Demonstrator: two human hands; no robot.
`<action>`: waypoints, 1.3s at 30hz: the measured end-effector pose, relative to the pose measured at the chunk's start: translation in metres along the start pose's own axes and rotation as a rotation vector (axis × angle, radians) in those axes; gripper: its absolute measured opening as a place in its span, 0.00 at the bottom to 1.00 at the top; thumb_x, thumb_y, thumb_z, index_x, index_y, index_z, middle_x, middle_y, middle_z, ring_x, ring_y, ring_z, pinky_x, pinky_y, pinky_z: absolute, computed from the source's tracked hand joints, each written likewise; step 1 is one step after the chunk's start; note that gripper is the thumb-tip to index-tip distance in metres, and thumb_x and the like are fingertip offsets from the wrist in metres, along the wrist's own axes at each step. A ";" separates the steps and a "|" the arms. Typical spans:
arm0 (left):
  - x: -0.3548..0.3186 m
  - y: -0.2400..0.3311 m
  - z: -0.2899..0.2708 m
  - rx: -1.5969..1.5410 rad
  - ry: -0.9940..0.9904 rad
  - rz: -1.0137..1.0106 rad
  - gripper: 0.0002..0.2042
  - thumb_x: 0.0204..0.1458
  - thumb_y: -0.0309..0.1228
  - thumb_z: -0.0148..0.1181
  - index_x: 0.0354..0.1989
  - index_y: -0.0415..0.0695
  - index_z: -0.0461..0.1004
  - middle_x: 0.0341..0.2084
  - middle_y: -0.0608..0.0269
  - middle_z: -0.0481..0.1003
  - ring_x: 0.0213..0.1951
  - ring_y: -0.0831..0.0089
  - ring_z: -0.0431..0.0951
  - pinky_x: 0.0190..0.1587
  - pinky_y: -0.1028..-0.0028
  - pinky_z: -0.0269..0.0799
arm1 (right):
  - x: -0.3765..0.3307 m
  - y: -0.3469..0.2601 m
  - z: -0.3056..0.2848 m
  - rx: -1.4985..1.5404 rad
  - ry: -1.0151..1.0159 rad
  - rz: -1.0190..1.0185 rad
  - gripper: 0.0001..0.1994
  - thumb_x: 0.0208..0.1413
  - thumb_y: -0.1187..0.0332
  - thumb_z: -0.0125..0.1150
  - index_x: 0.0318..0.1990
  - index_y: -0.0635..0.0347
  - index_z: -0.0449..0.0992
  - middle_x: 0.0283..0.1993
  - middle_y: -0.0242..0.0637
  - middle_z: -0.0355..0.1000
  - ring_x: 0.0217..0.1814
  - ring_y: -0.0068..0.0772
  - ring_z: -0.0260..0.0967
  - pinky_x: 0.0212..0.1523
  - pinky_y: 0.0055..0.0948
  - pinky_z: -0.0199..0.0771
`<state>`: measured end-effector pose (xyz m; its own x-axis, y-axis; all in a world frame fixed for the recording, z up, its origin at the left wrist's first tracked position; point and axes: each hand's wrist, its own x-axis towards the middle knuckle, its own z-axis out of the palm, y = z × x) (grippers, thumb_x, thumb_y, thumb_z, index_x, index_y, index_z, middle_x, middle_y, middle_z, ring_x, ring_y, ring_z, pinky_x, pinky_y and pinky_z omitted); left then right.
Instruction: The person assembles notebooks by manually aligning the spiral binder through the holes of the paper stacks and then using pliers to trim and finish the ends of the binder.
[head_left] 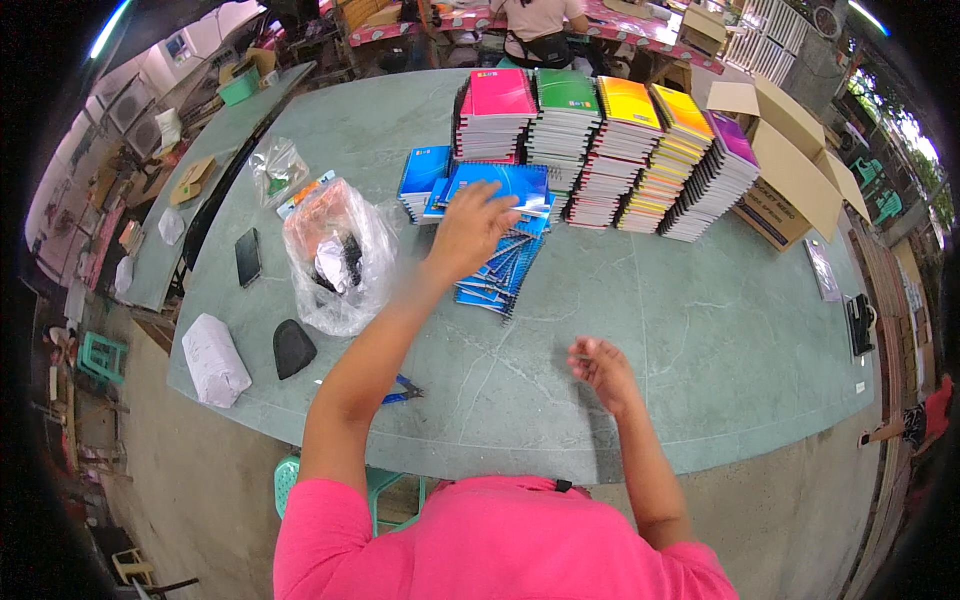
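We reach our left hand [470,228], fingers spread, onto the fanned blue notebooks [500,255] before the coloured stacks [600,150]; our right hand [600,368] hovers empty above the table [720,340], fingers loosely curled.

Open brown cardboard box [790,185] at table's far right; clear plastic bag [335,260] left-centre; white wrapped pkg [214,360] near-left edge.

plastic bag [338,262], phone [247,256], cardboard box [790,175]
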<state>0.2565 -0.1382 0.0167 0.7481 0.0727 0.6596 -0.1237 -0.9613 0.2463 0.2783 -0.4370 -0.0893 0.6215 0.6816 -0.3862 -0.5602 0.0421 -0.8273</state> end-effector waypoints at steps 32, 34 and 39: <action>0.014 -0.058 -0.037 -0.865 -0.379 -1.126 0.33 0.41 0.51 0.60 0.52 0.42 0.61 0.48 0.49 0.65 0.48 0.60 0.66 0.51 0.61 0.60 | 0.145 -0.133 0.082 0.029 -0.161 0.237 0.31 0.42 0.52 0.62 0.53 0.56 0.62 0.50 0.46 0.65 0.53 0.47 0.62 0.51 0.60 0.57; 0.009 -0.074 -0.028 -0.373 -0.132 -0.930 0.30 0.42 0.51 0.59 0.49 0.41 0.65 0.45 0.49 0.68 0.47 0.61 0.68 0.49 0.67 0.62 | 0.151 -0.139 0.086 -0.096 -0.189 0.243 0.30 0.43 0.53 0.62 0.52 0.57 0.63 0.50 0.45 0.65 0.52 0.47 0.62 0.49 0.59 0.60; 0.014 -0.048 -0.010 -0.207 -0.132 -0.229 0.31 0.44 0.51 0.56 0.49 0.36 0.65 0.43 0.40 0.68 0.46 0.51 0.69 0.48 0.62 0.64 | 0.139 -0.138 0.085 0.202 -0.268 0.179 0.34 0.44 0.44 0.58 0.52 0.60 0.61 0.47 0.44 0.65 0.48 0.41 0.64 0.46 0.46 0.66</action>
<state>0.2666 -0.0882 0.0215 0.8480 0.2328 0.4762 -0.0622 -0.8485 0.5256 0.3960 -0.2861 0.0058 0.3532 0.8572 -0.3747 -0.7604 0.0298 -0.6487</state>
